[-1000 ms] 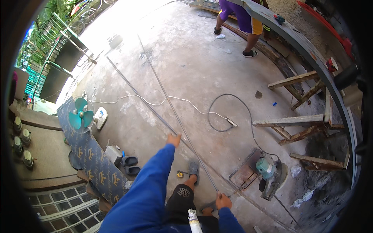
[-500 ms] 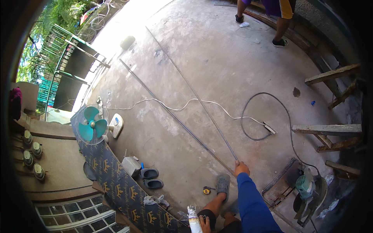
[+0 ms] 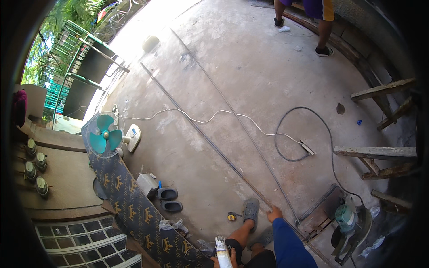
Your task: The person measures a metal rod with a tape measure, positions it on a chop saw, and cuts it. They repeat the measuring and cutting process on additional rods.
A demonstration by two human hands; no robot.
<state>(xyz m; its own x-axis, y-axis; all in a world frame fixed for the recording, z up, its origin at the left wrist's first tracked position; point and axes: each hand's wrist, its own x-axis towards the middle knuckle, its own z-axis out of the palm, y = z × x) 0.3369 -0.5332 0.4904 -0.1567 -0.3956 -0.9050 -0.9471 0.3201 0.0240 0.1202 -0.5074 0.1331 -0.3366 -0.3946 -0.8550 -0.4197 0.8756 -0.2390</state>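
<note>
Two long metal rods lie diagonally across the concrete floor: a thicker one (image 3: 201,136) and a thinner one (image 3: 255,140). My right hand (image 3: 275,213) is closed on the thicker rod's near end. My left hand (image 3: 232,258) is low by my thigh, largely hidden behind a white wrapped cylinder (image 3: 221,250); its grip is unclear. A yellow tape measure (image 3: 232,216) lies beside my clogged foot (image 3: 250,214). Right of the rods stands a teal cut-off saw (image 3: 346,219) with a dark cable.
A teal-bladed fan (image 3: 106,134), dark printed board (image 3: 116,174) and loose slippers (image 3: 169,193) are left. A white cord (image 3: 212,117) crosses under the rods to a power strip (image 3: 307,148). Wooden stands (image 3: 374,152) line the right. A person (image 3: 324,31) stands top right.
My right hand has let go of the thinner rod, now lying on the floor, and moved down-left onto the thicker one. My left hand earlier reached forward; it is now drawn back to my thigh.
</note>
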